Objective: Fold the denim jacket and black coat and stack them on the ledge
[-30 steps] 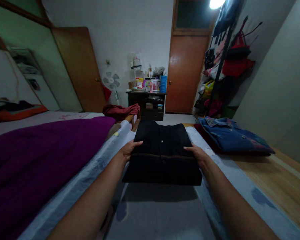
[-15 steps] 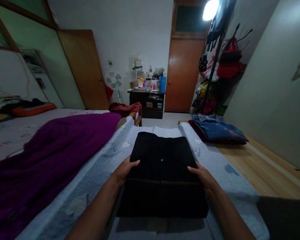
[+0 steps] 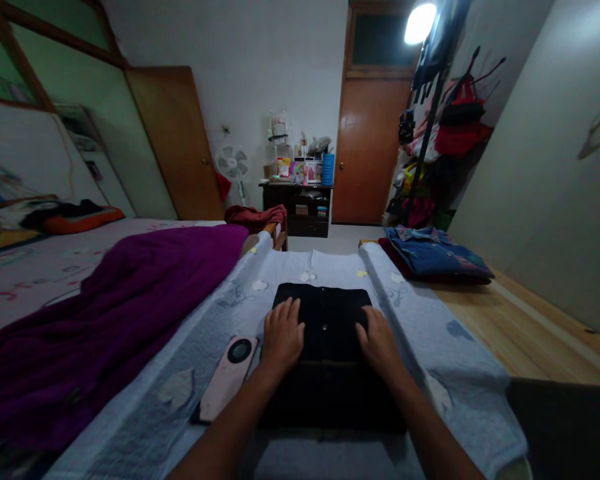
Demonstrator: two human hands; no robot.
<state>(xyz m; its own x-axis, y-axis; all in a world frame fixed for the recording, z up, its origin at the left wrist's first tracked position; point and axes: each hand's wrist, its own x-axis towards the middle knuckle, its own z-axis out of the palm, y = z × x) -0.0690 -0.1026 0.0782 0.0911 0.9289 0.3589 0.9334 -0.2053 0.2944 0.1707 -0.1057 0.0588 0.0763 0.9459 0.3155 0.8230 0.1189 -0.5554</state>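
Note:
A folded black buttoned garment lies on the pale blue patterned sheet in front of me. My left hand rests flat on its left part, fingers stretched forward. On the right part lies my right hand, its fingers also extended and thumb apart. Neither hand grips the cloth. Just left of the garment is a pink phone with a round dark camera area, face down and close to my left forearm.
A purple cloth spreads over the left side. Folded denim clothing sits on a dark red piece atop the wooden board at right. Farther back stand a fan, a dark cabinet and a brown door.
The black garment has come down onto the sheet. My hands have let go of its side edges and moved onto its top. The pink phone now shows on the left.

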